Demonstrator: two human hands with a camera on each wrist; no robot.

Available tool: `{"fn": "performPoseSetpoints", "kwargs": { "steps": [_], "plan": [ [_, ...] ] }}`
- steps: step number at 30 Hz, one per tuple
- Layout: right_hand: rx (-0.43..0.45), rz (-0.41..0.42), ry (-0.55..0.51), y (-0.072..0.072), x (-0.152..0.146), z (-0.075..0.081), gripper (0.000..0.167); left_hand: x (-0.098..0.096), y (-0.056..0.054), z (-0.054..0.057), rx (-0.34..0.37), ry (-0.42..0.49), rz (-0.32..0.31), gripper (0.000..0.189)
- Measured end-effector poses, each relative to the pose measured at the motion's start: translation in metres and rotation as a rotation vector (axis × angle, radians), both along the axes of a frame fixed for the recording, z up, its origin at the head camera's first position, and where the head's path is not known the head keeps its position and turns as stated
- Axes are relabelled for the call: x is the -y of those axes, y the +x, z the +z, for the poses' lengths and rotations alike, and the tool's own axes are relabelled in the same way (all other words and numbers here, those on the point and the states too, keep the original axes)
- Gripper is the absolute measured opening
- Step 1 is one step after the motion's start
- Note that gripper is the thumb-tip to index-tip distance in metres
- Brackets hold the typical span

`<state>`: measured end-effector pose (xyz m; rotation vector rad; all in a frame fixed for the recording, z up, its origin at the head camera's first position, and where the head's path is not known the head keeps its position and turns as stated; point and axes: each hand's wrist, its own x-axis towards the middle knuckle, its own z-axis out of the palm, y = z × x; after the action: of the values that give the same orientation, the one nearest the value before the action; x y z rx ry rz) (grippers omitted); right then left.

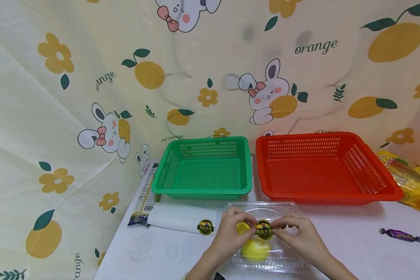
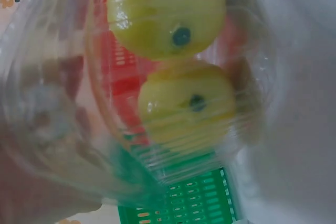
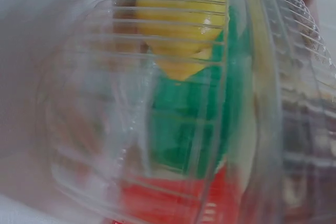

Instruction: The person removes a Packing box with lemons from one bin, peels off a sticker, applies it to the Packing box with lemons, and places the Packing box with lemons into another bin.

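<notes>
A round black-and-gold sticker (image 1: 264,230) with a fruit picture is held over a clear plastic clamshell box (image 1: 287,265). My left hand (image 1: 231,229) pinches its left edge between thumb and fingers. On the opposite edge, my right hand (image 1: 299,235) pinches it the same way. Beneath the box's lid sit yellow fruits (image 1: 255,249), one partly covered by the left hand. Through the plastic, the left wrist view shows two rounded yellow fruits (image 2: 186,106) with dark stem spots. A yellow fruit (image 3: 181,19) with a pointed end appears in the right wrist view.
Left of the box lies white backing paper (image 1: 175,217) bearing a matching sticker (image 1: 205,227). Behind stand a green basket (image 1: 203,192) and a red basket (image 1: 329,198). A dark-and-gold packet (image 1: 145,200), a yellow bag (image 1: 406,179) and a purple wrapped candy (image 1: 402,235) lie around them.
</notes>
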<state>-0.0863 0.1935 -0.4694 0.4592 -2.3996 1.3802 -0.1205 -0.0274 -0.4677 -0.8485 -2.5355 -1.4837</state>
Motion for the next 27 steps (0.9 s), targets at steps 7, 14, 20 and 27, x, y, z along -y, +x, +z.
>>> {"fn": "performPoseSetpoints", "kwargs": {
  "steps": [7,14,20,27],
  "plan": [
    [-0.07,0.003,0.02,-0.0019,0.002,-0.0054,0.031,0.0002,-0.0012,-0.0029,-0.024,-0.024,0.001,0.021],
    [-0.155,0.013,0.075,-0.0044,0.0035,-0.0077,0.039,-0.0006,-0.001,-0.0044,-0.055,-0.03,-0.003,0.023],
    [-0.175,0.025,0.077,-0.0044,0.0035,-0.007,0.038,-0.0014,-0.0007,-0.0042,-0.057,-0.028,0.009,0.027],
    [-0.151,0.04,0.098,-0.0049,0.0027,-0.0008,0.032,-0.0023,0.0001,-0.0057,-0.086,-0.036,0.032,0.029]
  ]
}}
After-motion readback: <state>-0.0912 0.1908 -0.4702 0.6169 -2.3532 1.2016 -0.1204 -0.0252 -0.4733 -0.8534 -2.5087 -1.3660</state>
